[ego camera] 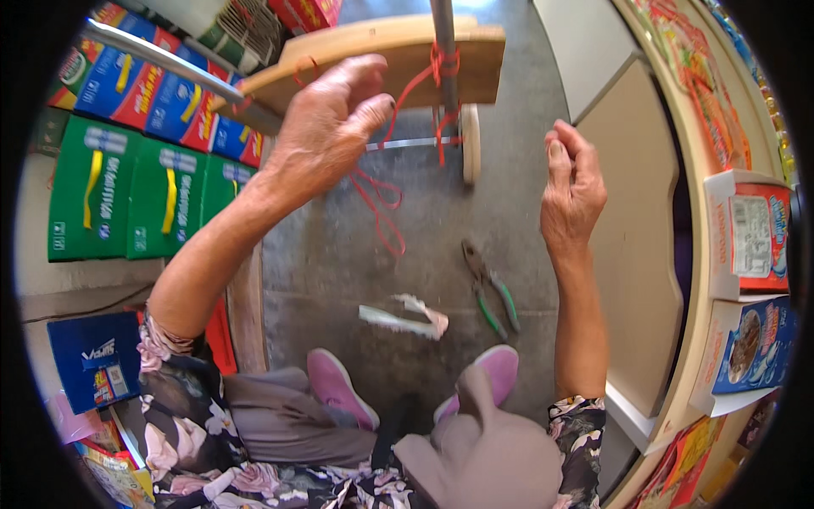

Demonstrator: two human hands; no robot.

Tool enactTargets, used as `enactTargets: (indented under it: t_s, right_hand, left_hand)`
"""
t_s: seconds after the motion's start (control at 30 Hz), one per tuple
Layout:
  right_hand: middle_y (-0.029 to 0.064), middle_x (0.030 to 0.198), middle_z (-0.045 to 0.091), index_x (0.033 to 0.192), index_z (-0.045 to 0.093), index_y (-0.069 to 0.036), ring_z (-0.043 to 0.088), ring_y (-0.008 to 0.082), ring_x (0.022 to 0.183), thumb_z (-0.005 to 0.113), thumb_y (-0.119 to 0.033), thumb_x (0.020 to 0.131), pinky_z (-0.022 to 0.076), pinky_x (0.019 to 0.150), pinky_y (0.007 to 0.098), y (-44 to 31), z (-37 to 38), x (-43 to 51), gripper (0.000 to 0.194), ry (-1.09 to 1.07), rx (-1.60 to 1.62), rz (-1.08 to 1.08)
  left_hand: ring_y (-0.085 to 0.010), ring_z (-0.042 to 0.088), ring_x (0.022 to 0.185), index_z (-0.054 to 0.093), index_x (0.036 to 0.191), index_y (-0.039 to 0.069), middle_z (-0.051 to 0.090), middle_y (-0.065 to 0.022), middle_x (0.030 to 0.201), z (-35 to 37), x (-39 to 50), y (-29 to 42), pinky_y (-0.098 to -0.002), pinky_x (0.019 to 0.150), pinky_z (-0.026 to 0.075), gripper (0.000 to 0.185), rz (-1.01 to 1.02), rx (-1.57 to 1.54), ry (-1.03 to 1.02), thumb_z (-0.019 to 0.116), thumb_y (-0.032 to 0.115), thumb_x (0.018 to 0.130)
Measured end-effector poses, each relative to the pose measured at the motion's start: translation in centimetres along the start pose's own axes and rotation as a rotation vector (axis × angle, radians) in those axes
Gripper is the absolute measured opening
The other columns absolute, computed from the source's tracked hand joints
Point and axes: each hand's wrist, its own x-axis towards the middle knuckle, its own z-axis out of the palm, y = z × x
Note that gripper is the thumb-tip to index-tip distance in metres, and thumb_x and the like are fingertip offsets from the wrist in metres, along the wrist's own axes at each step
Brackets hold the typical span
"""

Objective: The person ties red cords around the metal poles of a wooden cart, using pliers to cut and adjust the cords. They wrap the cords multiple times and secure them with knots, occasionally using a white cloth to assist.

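My left hand point(337, 121) is raised over a wooden board point(470, 70), fingers bent and thumb apart, nothing visible in it. My right hand point(572, 184) is at the right, its fingers and thumb drawn together, with nothing seen between them. Red string point(437, 70) is tied around a grey metal tube point(447, 38) at the board; the string also runs down behind my left hand. Loose loops of red string point(385, 207) hang lower. On the floor lie green-handled pliers point(489, 289) and a crumpled pale strip point(407, 323).
Green boxes point(114, 197) with yellow handles and blue-red boxes point(133, 95) line the left side. A metal tube point(165, 63) crosses the upper left. Shelves hold packaged goods point(760, 235) at the right, beside a pale cabinet panel point(626, 254). My pink shoes point(340, 385) are below.
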Motion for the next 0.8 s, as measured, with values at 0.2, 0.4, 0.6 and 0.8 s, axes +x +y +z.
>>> enactTargets:
  t_s: [0.2, 0.4, 0.6, 0.8]
  right_hand:
    - [0.0193, 0.097, 0.064, 0.107, 0.062, 0.000, 0.064, 0.0349, 0.086, 0.058, -0.015, 0.090, 0.0519, 0.075, 0.0430, 3.2, -1.4, -14.6, 0.023, -0.592, -0.219, 0.246]
    - [0.0182, 0.103, 0.057, 0.127, 0.049, -0.008, 0.057, 0.0345, 0.098, 0.075, -0.027, 0.074, 0.0466, 0.076, 0.0473, 3.2, -2.4, -24.0, 0.062, -1.056, -0.445, 0.163]
    - [0.0120, 0.092, 0.060, 0.107, 0.063, -0.009, 0.060, 0.0296, 0.080, 0.066, -0.016, 0.082, 0.0468, 0.068, 0.0427, 4.7, -1.3, -25.1, 0.026, -0.926, -0.372, 0.037]
    - [0.0153, 0.088, 0.064, 0.095, 0.068, -0.001, 0.064, 0.0287, 0.077, 0.062, -0.011, 0.085, 0.0492, 0.068, 0.0354, 3.6, -1.4, -21.7, 0.015, -0.896, 0.179, 0.533]
  left_hand:
    - [-0.0263, 0.062, 0.091, 0.063, 0.103, -0.002, 0.064, -0.0131, 0.100, 1.1, -6.1, -0.2, -0.0340, 0.076, 0.052, 0.035, 0.771, 0.172, 0.109, 0.059, -0.011, 0.070]
    - [-0.0296, 0.062, 0.088, 0.061, 0.102, 0.002, 0.060, -0.0130, 0.100, 5.1, -11.7, -4.3, -0.0377, 0.073, 0.053, 0.034, 0.469, 0.161, -0.389, 0.062, -0.006, 0.069]
    - [-0.0330, 0.062, 0.098, 0.057, 0.113, 0.006, 0.060, -0.0139, 0.109, 7.7, -15.1, -6.7, -0.0408, 0.082, 0.051, 0.034, 0.210, 0.097, -0.652, 0.063, 0.002, 0.080]
    - [-0.0147, 0.056, 0.083, 0.035, 0.143, 0.007, 0.059, -0.0124, 0.118, 9.9, -15.7, -7.2, -0.0323, 0.077, 0.048, 0.073, -0.478, -0.337, -1.178, 0.068, 0.008, 0.078]
